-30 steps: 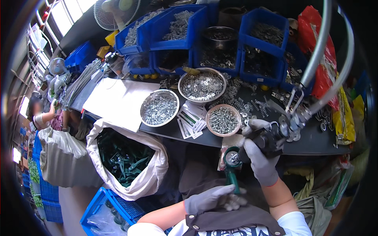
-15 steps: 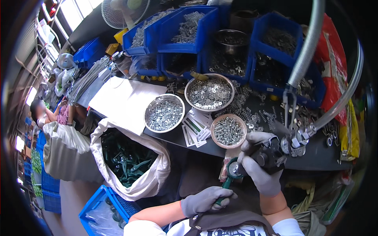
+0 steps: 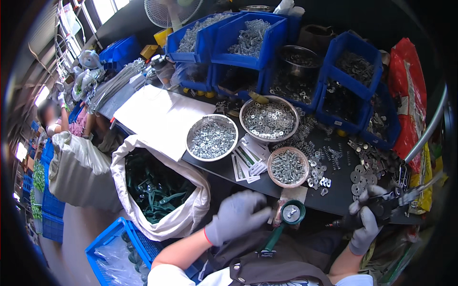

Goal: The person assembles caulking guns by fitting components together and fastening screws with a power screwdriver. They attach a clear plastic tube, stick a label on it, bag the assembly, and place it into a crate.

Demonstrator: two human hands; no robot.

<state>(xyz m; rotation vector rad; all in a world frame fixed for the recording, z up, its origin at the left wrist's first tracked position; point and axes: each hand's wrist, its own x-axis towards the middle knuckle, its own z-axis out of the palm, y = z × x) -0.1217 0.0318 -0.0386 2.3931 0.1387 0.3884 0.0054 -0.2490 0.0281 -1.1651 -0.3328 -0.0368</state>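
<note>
My left hand (image 3: 236, 219), in a grey glove, is empty with thumb and fingers apart, a little smeared by motion; it hovers between the sack and the green part. That green plastic part (image 3: 274, 238) has a round cup-shaped head with a silver metal piece (image 3: 290, 213) in it and a handle pointing towards me. It rests at the table's front edge, touched by neither hand. At the right, my gloved right hand (image 3: 366, 226) is wrapped round a black power screwdriver (image 3: 385, 208), its bit pointing left.
Bowls of screws (image 3: 288, 167), small nuts (image 3: 212, 137) and washers (image 3: 268, 119) stand on the dark table. Blue bins (image 3: 250, 40) of springs and metal parts line the back. A white sack (image 3: 202, 209) of green parts and a blue crate (image 3: 107, 240) are at left. Another person (image 3: 64, 119) sits far left.
My left hand has let go of the green part's handle and moved up and left. The power screwdriver has been lifted off the part's head and carried right in my right hand.
</note>
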